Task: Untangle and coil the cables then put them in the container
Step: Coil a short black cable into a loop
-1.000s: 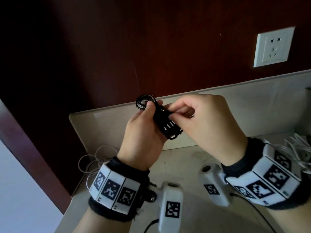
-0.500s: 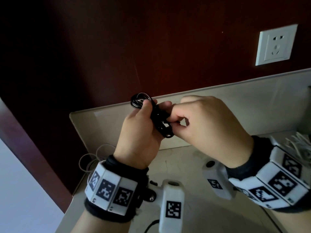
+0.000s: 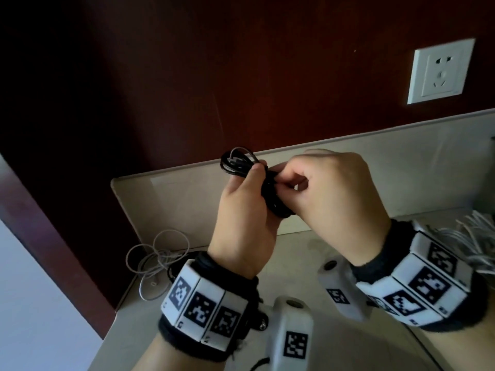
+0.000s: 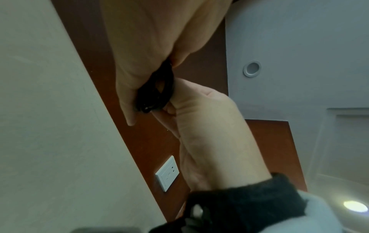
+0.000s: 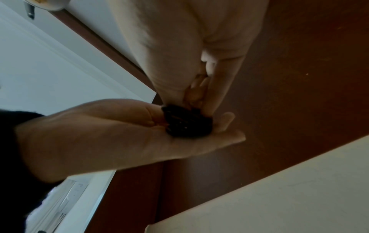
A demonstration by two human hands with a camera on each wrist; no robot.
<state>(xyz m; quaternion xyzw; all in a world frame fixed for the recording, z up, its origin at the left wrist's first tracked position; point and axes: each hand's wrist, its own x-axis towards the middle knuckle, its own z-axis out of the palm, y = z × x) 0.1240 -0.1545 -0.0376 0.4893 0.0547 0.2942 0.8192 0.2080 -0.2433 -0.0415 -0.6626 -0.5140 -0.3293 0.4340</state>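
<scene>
Head view: left hand (image 3: 245, 210) grips the black cable (image 3: 241, 163) coil, right hand (image 3: 329, 194) pinches its wrapped middle; light, springy loops, best held at the waist

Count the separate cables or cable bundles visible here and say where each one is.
3. A black cable coil held up in both hands; a loose white cable on the counter's left; a white cable bundle at the right edge. More may be hidden.

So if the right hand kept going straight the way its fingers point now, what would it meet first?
The black cable bundle, which the right hand already pinches, and just behind it the left hand gripping the same bundle. Nothing else seems to lie between them.
</scene>
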